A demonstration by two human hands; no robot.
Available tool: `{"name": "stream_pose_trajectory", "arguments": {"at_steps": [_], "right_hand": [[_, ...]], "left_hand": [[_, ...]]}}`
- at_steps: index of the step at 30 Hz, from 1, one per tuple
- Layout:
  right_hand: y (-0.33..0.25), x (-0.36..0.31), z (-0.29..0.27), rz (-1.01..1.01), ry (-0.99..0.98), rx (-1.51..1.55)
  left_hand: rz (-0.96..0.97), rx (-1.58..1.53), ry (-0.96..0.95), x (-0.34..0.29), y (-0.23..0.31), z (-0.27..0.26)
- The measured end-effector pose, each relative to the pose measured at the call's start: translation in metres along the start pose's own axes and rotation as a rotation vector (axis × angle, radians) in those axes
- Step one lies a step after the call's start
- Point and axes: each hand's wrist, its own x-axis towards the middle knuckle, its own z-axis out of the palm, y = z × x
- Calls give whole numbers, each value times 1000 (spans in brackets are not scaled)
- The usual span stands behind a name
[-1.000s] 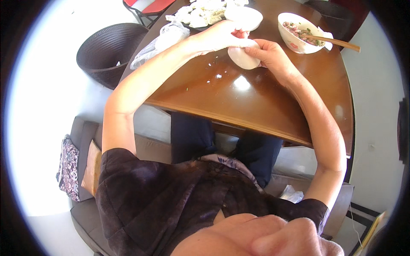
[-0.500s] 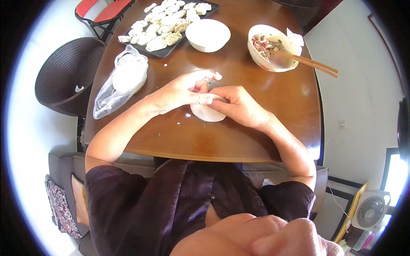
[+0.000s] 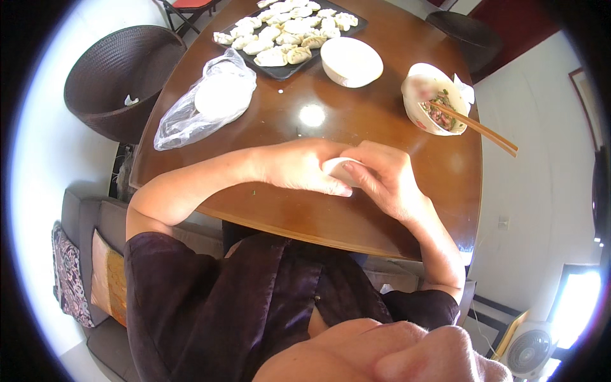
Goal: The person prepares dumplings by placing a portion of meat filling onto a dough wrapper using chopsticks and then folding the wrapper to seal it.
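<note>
A pale round dumpling wrapper (image 3: 336, 167) is pinched between my two hands over the near part of the table. My left hand (image 3: 302, 167) grips its left side, with the thumb along the near edge. On the other side, the curled fingers and thumb of my right hand (image 3: 387, 177) close on it. My fingers cover most of the wrapper, so any filling inside is hidden. Farther off, several shaped dumplings (image 3: 272, 57) lie in rows on a black tray (image 3: 280, 74).
Beside the tray stands a white bowl (image 3: 351, 62). At right, a bowl (image 3: 414, 113) holds meat-and-greens filling, with chopsticks (image 3: 489, 135) leaning out. A clear plastic bag (image 3: 173, 127) with round white wrappers (image 3: 223, 95) lies at left. A dark woven chair (image 3: 114, 70) adjoins the table's left edge.
The wrapper hung wide and flat below my fingers; now it is gathered between both hands. My left fingers have curled in. The whole view has shifted, moving the tableware rightward in the picture.
</note>
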Motion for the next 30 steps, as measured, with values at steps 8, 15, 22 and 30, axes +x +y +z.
{"name": "stream_pose_trajectory", "arguments": {"at_steps": [8,15,22,30], "right_hand": [[6,2,-7,-144,96,-231],[3,-2,-15,143,111,-116],[1,-25,-93,752,-46,-64],[53,-45,-159,1028,544,-477]], "left_hand": [[185,557,394,2,-12,15],[267,105,455,9,-25,14],[-96,-829,500,3,-27,-2],[-59,-915,473,2,-35,-4]]}}
